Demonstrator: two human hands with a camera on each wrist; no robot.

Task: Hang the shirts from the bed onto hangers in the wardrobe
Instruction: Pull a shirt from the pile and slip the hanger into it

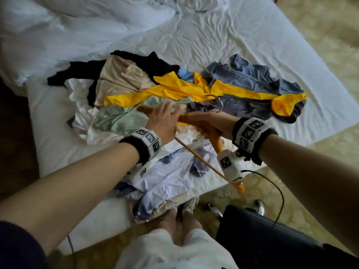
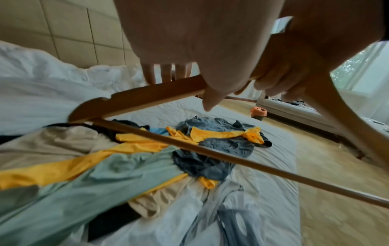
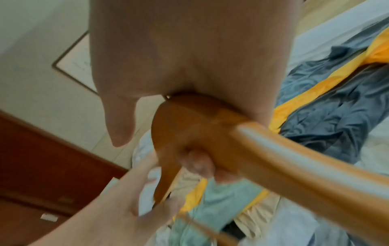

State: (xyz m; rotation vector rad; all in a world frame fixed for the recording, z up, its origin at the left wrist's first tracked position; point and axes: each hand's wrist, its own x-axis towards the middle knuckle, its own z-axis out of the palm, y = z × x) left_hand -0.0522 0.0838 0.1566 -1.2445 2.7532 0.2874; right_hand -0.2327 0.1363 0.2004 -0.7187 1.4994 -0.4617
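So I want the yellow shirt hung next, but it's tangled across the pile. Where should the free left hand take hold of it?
A judgement: pinch the yellow shirt from above at its collar, near the middle where the fabric bunches. It lies on top of the grey garment, so lifting there should free it. The left hand is open; the right hand grips the wooden hanger.

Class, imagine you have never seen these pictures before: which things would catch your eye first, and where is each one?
The bright yellow shirt stands out first, stretched across the middle of the clothes pile on the white bed. Next comes the wooden hanger, held above the pile at the near edge of the bed: the right hand grips its middle, and the left hand reaches over its left arm with fingers spread.
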